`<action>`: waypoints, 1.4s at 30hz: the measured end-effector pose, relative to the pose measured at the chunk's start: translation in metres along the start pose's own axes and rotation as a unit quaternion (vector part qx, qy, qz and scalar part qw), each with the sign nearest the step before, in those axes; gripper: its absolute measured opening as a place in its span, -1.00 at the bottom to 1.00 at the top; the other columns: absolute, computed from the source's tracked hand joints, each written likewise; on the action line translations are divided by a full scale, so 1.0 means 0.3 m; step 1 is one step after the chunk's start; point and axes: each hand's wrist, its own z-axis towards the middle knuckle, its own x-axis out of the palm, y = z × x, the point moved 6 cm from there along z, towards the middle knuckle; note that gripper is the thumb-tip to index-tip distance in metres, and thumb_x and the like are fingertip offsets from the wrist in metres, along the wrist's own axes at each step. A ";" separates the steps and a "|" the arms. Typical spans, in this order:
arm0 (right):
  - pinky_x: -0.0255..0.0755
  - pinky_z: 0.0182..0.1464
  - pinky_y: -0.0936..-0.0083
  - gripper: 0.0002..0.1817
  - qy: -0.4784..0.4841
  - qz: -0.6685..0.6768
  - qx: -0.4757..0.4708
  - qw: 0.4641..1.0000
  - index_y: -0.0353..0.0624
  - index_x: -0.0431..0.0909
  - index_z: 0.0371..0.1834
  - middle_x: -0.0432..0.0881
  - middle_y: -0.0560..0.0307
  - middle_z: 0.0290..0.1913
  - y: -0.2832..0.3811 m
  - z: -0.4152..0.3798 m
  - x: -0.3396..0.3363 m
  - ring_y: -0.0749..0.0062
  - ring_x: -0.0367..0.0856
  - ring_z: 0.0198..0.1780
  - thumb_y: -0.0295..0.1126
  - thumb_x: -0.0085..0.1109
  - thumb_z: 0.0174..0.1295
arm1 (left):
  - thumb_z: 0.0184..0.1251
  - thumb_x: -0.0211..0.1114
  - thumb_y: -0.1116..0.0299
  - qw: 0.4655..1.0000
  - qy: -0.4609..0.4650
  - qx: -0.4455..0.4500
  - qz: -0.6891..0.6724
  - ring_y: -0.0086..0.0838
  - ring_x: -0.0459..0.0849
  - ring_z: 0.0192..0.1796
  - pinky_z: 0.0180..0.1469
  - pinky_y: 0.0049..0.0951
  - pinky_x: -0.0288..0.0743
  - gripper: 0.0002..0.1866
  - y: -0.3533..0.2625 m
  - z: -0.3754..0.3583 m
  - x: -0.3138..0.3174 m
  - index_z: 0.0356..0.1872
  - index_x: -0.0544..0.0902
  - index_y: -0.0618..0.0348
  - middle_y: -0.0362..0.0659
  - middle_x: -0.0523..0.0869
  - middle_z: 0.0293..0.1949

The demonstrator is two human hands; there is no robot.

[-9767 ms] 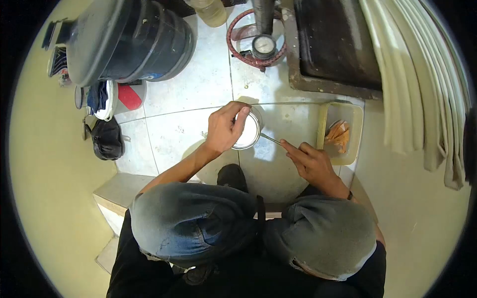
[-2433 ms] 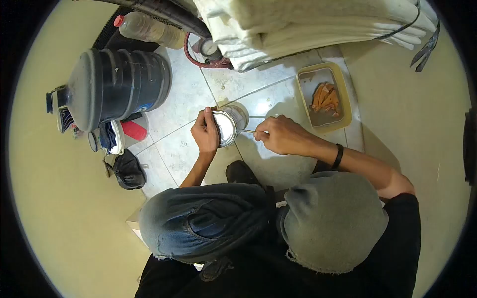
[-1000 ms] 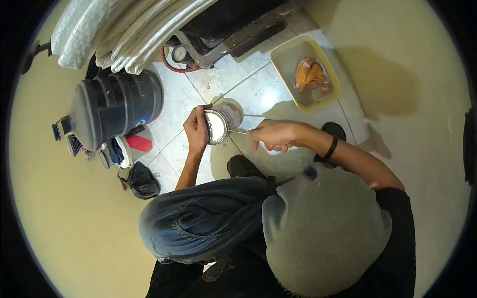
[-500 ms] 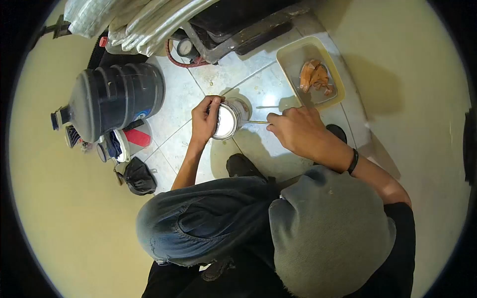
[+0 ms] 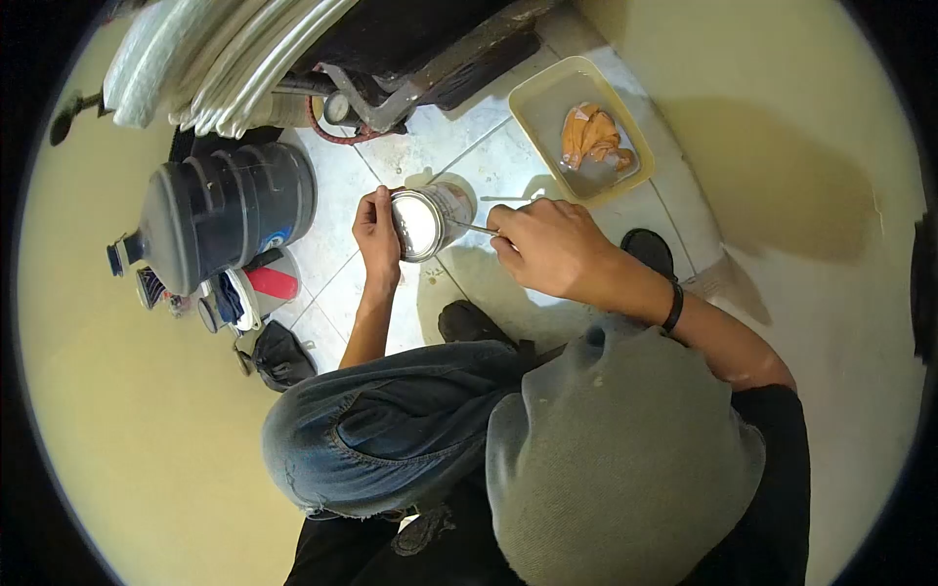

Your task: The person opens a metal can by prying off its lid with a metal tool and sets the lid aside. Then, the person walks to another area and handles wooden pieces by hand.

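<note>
The left hand (image 5: 379, 234) is curling around one side of the can (image 5: 452, 207), holding it between the two hands, seemingly tilted above the floor (image 5: 337, 186) (whether it is touching the tiles, I cannot tell); the right hand (image 5: 547, 244) is gripping a thin tool (image 5: 476, 229), its tip apparently meeting the rim; working that rim seems the step in hand; further effort is probably calling for a firm left-hand hold.
</note>
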 end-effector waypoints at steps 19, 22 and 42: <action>0.67 0.06 -0.10 -0.74 0.043 0.112 0.046 0.992 -0.24 0.66 0.04 0.84 -0.22 -0.21 -0.026 -0.027 0.046 -0.21 0.84 -0.10 -0.28 0.16 0.52 | 0.79 0.25 0.07 1.000 -0.003 -0.012 0.021 -0.70 0.50 -0.30 -0.23 -0.57 0.43 -0.58 0.004 0.076 -0.088 -0.18 0.75 0.25 -0.31 0.71 -0.32; 0.68 0.05 -0.10 -0.74 0.050 0.119 0.055 0.990 -0.22 0.66 0.06 0.84 -0.21 -0.21 -0.033 -0.021 0.049 -0.20 0.84 -0.10 -0.28 0.16 0.52 | 0.80 0.24 0.07 1.000 0.011 -0.024 0.011 -0.65 0.63 -0.29 -0.18 -0.53 0.56 -0.57 -0.001 0.079 -0.080 -0.12 0.78 0.29 -0.20 0.82 -0.25; 0.68 0.03 -0.08 -0.75 0.025 0.065 0.050 0.996 -0.21 0.78 -0.03 0.82 -0.25 -0.25 -0.004 0.058 0.030 -0.27 0.82 -0.14 -0.30 0.20 0.45 | 0.78 0.26 0.28 0.990 0.109 0.036 0.087 -0.64 0.73 -0.16 -0.04 -0.54 0.61 -0.68 -0.049 0.031 -0.028 -0.07 0.79 0.39 -0.06 0.93 -0.11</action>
